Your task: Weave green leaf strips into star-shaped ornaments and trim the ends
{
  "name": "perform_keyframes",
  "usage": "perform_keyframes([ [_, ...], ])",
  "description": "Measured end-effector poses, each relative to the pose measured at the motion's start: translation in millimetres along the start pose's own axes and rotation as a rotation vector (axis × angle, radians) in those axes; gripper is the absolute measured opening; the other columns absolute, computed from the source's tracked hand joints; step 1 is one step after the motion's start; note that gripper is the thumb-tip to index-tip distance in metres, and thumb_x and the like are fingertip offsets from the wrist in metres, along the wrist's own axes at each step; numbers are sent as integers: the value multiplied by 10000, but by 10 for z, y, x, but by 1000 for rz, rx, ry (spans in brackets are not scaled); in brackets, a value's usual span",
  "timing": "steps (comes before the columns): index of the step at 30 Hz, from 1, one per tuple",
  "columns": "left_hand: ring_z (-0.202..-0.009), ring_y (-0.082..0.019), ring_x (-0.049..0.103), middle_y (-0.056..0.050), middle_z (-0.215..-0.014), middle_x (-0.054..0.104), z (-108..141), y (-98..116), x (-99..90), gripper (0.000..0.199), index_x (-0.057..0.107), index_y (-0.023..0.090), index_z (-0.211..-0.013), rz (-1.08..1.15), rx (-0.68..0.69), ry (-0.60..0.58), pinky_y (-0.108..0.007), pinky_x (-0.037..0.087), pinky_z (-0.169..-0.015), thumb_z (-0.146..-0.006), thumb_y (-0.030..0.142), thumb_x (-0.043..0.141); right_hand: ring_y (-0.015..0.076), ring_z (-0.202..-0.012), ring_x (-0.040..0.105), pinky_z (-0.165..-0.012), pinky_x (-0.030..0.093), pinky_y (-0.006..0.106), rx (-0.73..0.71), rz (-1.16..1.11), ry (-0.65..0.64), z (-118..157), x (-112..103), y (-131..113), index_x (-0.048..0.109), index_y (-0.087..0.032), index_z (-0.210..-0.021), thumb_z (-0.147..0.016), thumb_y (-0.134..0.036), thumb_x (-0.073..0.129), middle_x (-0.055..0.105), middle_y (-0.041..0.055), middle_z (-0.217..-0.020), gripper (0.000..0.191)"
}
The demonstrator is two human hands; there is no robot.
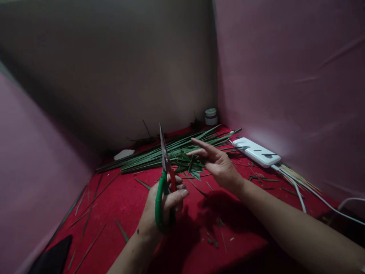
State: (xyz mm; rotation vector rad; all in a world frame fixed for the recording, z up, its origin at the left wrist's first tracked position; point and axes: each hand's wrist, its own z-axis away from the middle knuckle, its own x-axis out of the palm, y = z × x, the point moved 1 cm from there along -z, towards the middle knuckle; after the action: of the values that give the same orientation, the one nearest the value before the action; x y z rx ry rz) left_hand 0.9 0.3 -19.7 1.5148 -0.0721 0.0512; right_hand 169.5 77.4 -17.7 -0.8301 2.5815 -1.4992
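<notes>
My left hand [155, 209] is closed around a pair of scissors [164, 152], blades pointing up and away from me. The scissors have green and red handles, and their blades look closed. My right hand [219, 163] is to the right, its index finger stretched out and the fingers apart, with nothing seen in it. Just beyond and left of its fingers lies a small heap of cut green leaf pieces [191, 167]; whether the fingertips touch it I cannot tell. Behind that, a bundle of long green leaf strips [151, 156] stretches across the table.
A red cloth [114, 201] covers the table, littered with leaf scraps. At right a white power bank or box [255, 152] has white cables [316, 196] and thin sticks [299, 179] beside it. A small white jar [211, 116] stands in the back corner. Pink walls [291, 76] flank both sides.
</notes>
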Motion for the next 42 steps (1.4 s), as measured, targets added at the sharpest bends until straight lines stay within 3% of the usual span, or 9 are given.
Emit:
perform_keyframes([
  [2,-371,-43,417,58,-616,511,-8,-3,-15,344,508,179,-902,24,5,21,-185,308,-361,-652,241,735,125,-777,644,-693,528,276,125,-141,74,-41,-44,39,541,-258,-1224,-707,-52,517,689,15,-943,557],
  [5,-368,-36,409,69,-616,501,-17,-5,-32,371,501,187,-905,53,6,30,-179,303,-358,-637,245,751,101,-539,603,-509,488,235,321,-268,165,-77,-88,109,633,-173,-1027,-701,-146,615,673,19,-763,327],
  [9,-363,-31,394,74,-603,492,-23,-14,-33,376,497,182,-897,74,-7,6,-177,296,-353,-633,249,756,117,-543,588,-536,498,266,465,-423,100,-74,-63,144,661,-147,-935,-705,-276,668,627,14,-651,264],
  [15,-362,-33,397,72,-605,498,-33,-33,-20,366,495,180,-911,65,-5,-3,-178,304,-352,-652,245,744,133,-586,572,-611,488,287,558,-655,5,-64,-26,86,684,-137,-911,-783,-560,528,612,32,-620,470],
  [20,-341,-35,376,84,-544,476,-53,-50,-21,378,496,176,-892,53,-37,31,-175,292,-338,-629,256,755,120,-574,551,-633,474,280,536,-673,6,-37,-5,84,695,-147,-909,-741,-431,622,595,5,-591,338],
  [26,-346,-32,378,78,-570,488,-41,-52,-31,399,501,171,-903,43,-28,22,-174,285,-334,-620,267,765,161,-738,614,-698,482,327,466,-564,-40,-7,25,106,691,-151,-881,-682,-298,676,681,51,-799,247],
  [31,-349,-34,376,78,-550,482,-57,-54,-14,383,509,156,-892,11,-37,27,-178,288,-336,-623,263,760,145,-662,617,-651,480,306,492,-521,83,-3,68,88,684,-135,-834,-579,-215,756,687,46,-769,277],
  [35,-350,-34,375,79,-551,487,-82,-90,-13,380,506,157,-892,18,-39,19,-176,290,-332,-624,249,760,132,-636,612,-644,467,284,512,-514,117,14,109,88,680,-133,-803,-548,-191,775,681,33,-740,279],
  [42,-355,-27,395,63,-606,522,-74,-126,-30,399,505,158,-916,-5,-65,8,-169,290,-331,-626,246,764,114,-598,585,-619,436,253,516,-526,55,48,189,79,680,-111,-705,-610,-216,734,663,29,-674,151],
])
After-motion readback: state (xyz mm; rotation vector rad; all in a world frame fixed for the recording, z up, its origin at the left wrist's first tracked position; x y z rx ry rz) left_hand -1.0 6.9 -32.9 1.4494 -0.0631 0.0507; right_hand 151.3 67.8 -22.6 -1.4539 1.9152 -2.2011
